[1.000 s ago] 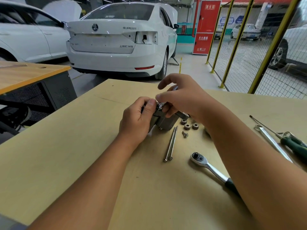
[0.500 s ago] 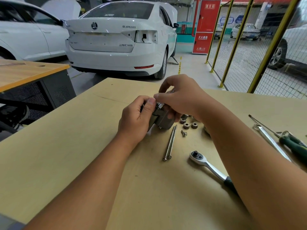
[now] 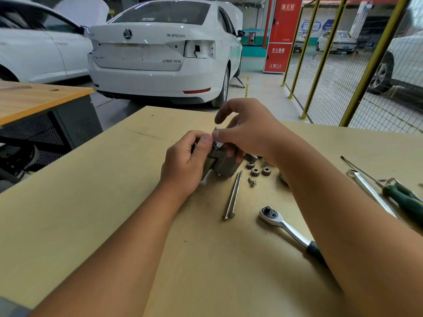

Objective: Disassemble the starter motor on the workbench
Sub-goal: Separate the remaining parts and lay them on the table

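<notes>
Right hand has lifted, pinching something hidden; left hand grips starter motor (mostly covered).

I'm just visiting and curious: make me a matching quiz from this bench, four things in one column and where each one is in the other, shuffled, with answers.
Things:
1. starter motor
2. three small gears
3. two long bolts
4. ratchet wrench

Places:
A. lying side by side, just near of the motor
B. nearest the camera, handle passing under the right forearm
C. held in both hands
D. clustered right of the motor

Pairs: 1-C, 2-D, 3-A, 4-B
</notes>
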